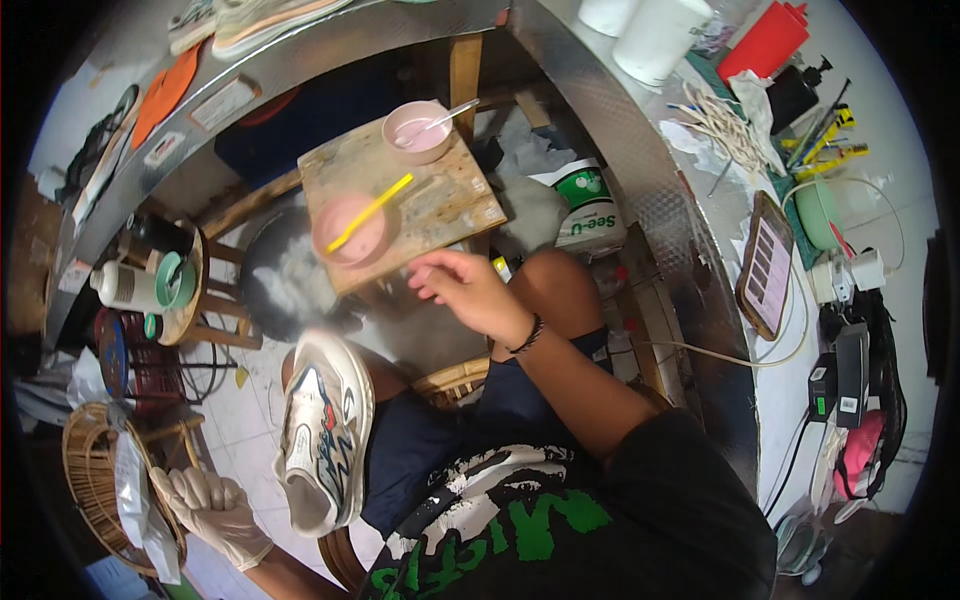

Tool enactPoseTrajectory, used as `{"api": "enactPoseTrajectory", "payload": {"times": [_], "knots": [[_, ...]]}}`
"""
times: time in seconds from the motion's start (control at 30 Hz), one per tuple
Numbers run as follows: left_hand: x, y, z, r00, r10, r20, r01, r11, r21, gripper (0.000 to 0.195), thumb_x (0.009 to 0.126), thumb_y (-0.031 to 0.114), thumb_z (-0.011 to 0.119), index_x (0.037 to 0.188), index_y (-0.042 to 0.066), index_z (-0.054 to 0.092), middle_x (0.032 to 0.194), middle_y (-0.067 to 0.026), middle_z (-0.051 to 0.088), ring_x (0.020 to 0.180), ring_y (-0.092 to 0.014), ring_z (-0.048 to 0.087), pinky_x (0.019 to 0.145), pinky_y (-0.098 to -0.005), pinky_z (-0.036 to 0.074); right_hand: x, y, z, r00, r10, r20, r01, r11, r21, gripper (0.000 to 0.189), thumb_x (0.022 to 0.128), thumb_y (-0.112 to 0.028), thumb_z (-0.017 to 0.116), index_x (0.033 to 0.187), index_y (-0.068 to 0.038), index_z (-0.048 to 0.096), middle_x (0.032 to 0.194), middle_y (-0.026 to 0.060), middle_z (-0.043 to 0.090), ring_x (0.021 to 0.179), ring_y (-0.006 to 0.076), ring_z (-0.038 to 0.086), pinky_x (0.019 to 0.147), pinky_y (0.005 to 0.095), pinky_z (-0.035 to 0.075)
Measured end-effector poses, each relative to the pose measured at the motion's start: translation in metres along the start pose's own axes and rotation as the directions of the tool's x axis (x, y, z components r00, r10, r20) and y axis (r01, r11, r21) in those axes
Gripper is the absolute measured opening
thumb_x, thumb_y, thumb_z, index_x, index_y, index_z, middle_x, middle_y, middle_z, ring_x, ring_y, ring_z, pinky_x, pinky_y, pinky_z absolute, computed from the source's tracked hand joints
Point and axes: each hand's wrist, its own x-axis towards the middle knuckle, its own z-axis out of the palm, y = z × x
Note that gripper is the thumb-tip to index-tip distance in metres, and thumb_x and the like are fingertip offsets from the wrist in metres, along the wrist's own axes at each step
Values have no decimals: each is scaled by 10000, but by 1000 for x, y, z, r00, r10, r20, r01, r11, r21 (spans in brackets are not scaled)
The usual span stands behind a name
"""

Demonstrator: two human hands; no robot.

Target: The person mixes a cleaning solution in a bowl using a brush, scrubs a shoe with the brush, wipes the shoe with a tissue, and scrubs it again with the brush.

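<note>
My left hand (211,516), in a pale thin glove, is at the lower left with its fingers curled. It overlaps the rim of a wicker basket (82,457) in the picture; whether it grips anything is unclear. My right hand (469,289), bare, hovers by the near edge of a small wooden table (442,202), loosely bent and holding nothing. A white sneaker (326,435) with dark and red trim rests at my left thigh. On the table stand a pink bowl (352,232) with a yellow-handled brush or stick (375,208) across it, and a second pink bowl (416,150) holding a clear stirrer (450,116).
A metal-edged bench curves around me. On its right side are a phone (766,266) with a cable, a red bottle (765,41) and a black pump bottle (795,94). Left, a wooden stool (199,300) carries a green bowl (174,281). A dark basin (277,277) holds white material.
</note>
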Motion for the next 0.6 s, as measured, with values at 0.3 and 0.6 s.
{"api": "enactPoseTrajectory", "payload": {"times": [0.3,0.6], "knots": [[14,-36,103,978,-46,-201,75,987,141,491,1008,546,394,1022,102,603,931,-46,627,813,-165,587,729,-328,501,-29,-21,2,975,-123,-185,90,980,-179,208,999,-149,561,1097,15,644,1006,75,680,899,130,653,802,266,520],[54,-91,184,977,-26,211,26,1000,1,445,998,495,454,1247,133,526,1246,-56,561,1073,-215,514,941,-408,402,-66,-79,140,474,-829,295,860,364,-358,472,748,-202,827,1163,-74,644,1012,81,581,821,244,621,697,360,525]]}}
